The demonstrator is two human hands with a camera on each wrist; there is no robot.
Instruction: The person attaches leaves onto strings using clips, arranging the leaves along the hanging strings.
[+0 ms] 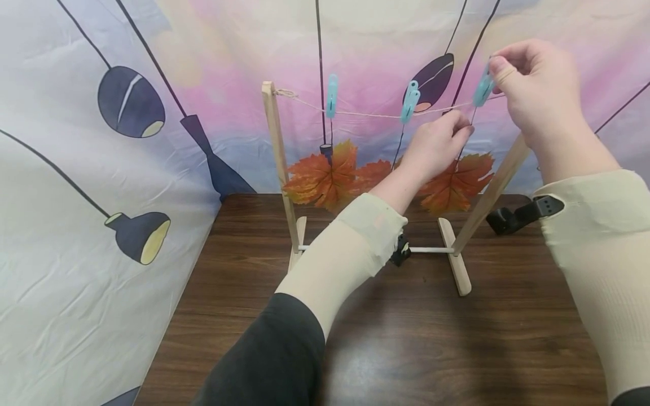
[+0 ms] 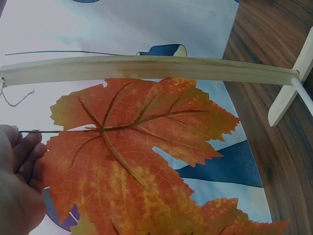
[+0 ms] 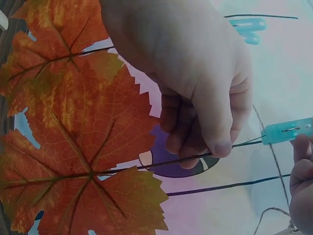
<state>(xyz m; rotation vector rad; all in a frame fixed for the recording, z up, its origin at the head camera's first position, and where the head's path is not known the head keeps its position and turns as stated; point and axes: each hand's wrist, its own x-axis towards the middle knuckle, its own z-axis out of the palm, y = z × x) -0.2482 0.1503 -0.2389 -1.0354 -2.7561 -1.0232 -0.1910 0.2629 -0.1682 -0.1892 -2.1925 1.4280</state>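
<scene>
My left hand (image 1: pixel 438 142) pinches the thin dark stem of an orange-red artificial maple leaf (image 1: pixel 454 183), which hangs below it. My right hand (image 1: pixel 548 93) pinches the top of a light blue clothespin (image 1: pixel 484 89) at the right part of a string (image 1: pixel 368 115). In the right wrist view, the clothespin (image 3: pixel 286 131) meets the upper end of the stem, beside the string. Two more blue clothespins, one at the left (image 1: pixel 332 97) and one near the middle (image 1: pixel 409 102), sit on the string, with leaves (image 1: pixel 325 177) hanging beneath them.
The string runs between two wooden posts, the left one (image 1: pixel 279 163) and the right one (image 1: pixel 492 192), on flat feet joined by a white rod (image 1: pixel 429 250). The stand is on a brown wood-grain table (image 1: pixel 406 349). A printed cloth (image 1: pixel 203 45) hangs behind.
</scene>
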